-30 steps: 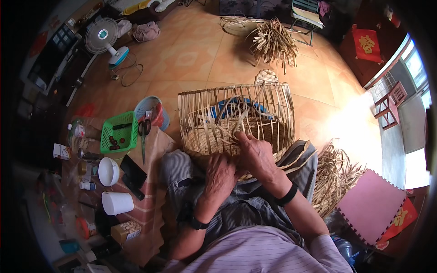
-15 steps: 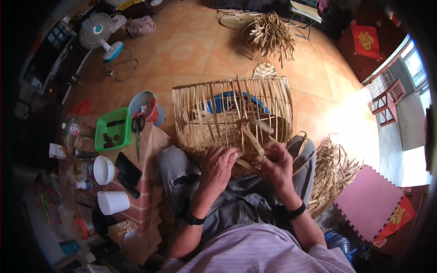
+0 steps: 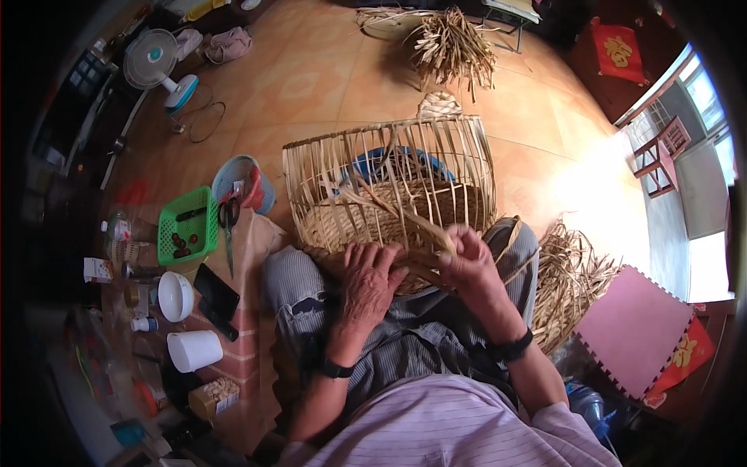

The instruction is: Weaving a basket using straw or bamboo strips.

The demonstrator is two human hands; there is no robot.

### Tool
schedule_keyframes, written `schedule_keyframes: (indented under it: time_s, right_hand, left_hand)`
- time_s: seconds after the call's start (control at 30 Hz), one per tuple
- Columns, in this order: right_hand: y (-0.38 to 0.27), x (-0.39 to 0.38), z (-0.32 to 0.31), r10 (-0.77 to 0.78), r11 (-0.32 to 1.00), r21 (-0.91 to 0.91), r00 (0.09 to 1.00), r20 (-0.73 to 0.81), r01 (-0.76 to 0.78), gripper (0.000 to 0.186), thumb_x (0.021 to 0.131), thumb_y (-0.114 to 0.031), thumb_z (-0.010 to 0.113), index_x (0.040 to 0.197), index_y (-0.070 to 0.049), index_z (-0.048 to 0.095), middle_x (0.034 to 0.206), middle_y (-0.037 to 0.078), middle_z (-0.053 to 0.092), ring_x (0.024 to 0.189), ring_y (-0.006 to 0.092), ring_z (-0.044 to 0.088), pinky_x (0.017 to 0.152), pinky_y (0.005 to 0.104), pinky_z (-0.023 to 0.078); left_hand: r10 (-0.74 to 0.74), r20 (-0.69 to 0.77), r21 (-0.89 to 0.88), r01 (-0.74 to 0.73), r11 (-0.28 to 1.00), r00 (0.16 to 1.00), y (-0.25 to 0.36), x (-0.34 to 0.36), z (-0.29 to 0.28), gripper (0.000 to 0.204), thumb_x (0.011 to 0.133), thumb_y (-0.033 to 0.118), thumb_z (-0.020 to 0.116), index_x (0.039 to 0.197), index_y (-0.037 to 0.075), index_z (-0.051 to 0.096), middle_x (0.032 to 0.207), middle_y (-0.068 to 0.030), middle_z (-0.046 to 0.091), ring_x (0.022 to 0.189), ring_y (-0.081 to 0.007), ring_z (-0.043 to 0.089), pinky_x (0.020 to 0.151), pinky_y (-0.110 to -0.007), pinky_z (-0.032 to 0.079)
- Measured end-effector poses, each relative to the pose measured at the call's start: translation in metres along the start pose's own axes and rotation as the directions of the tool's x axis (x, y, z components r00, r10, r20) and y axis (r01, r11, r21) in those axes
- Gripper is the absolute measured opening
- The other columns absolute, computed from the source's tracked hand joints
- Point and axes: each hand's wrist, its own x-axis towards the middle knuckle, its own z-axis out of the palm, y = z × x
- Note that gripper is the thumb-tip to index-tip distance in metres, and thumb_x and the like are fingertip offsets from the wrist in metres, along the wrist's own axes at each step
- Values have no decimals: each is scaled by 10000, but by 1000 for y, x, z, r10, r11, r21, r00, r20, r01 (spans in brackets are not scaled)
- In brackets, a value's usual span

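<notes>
A half-woven straw basket [image 3: 350, 223] lies across my lap, its woven part near me and its open frame of upright strips standing on the far side. My left hand [image 3: 370, 282] grips the near woven edge, fingers over it and thumb toward the right. Just right of it, my right hand [image 3: 473, 268] pinches a flat straw strip [image 3: 422, 224] that slants up and left across the uprights. The fingertips below the strip are partly hidden. Another loose strand [image 3: 513, 247] hangs over my right knee.
Scissors [image 3: 228, 233], a green basket [image 3: 187, 226], a white bowl [image 3: 176, 296] and a white cup [image 3: 194, 350] are on the left-hand table. Loose straw [image 3: 572, 284] lies by my right leg, beside a pink mat [image 3: 634, 331]. A straw bundle [image 3: 455, 48] and a fan [image 3: 159, 66] stand farther off.
My right hand has drawn the strip up and slightly right, and it now slants across the uprights. My left hand has flattened somewhat on the edge. The view has shifted slightly.
</notes>
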Motion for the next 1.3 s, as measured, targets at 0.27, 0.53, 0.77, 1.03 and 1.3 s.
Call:
schedule_keyframes:
  time_s: [0.27,0.53,0.77,1.03,1.3]
  right_hand:
    - [-9,-21,18,146,521,-851,989,17,-62,282,1045,-255,717,1165,-3,674,944,-47,649,866,42,543,767,259,498]
    - [-31,-44,-25,203,885,-423,979,-26,-195,321,1033,-335,714,1093,-20,717,795,4,678,667,75,619,637,220,489]
    - [-18,-54,-26,391,533,-818,920,11,-217,396,1053,-385,686,942,-7,719,751,-2,704,681,71,636,643,266,521]
    - [-38,-75,-84,-245,914,285,953,-178,289,421,1150,-418,433,1169,-64,661,686,9,541,576,115,505,569,255,463]
    - [-63,-84,-110,-294,923,175,921,-257,343,332,1161,-316,426,1075,-63,623,775,39,609,560,125,470,537,267,422]
  left_hand:
    - [129,100,124,-141,982,987,8,8,-29,363,892,205,761,1232,88,706,1105,-134,630,1111,-339,609,1102,-512,425]
    - [133,-9,46,-133,990,991,30,4,-20,363,901,-3,645,1254,56,705,1140,-93,631,1064,-303,606,936,-424,531]
    - [87,58,144,-95,985,995,36,11,-1,392,951,33,600,1339,-18,626,1152,-183,674,1107,-368,629,981,-460,516]
    - [6,127,-110,8,994,992,30,20,-9,693,824,-187,579,1487,-4,494,1073,-215,706,1030,-354,681,1007,-450,479]
    - [-40,156,50,32,998,987,46,20,0,341,880,-87,588,1218,-41,574,1036,-223,583,1014,-409,609,902,-492,496]
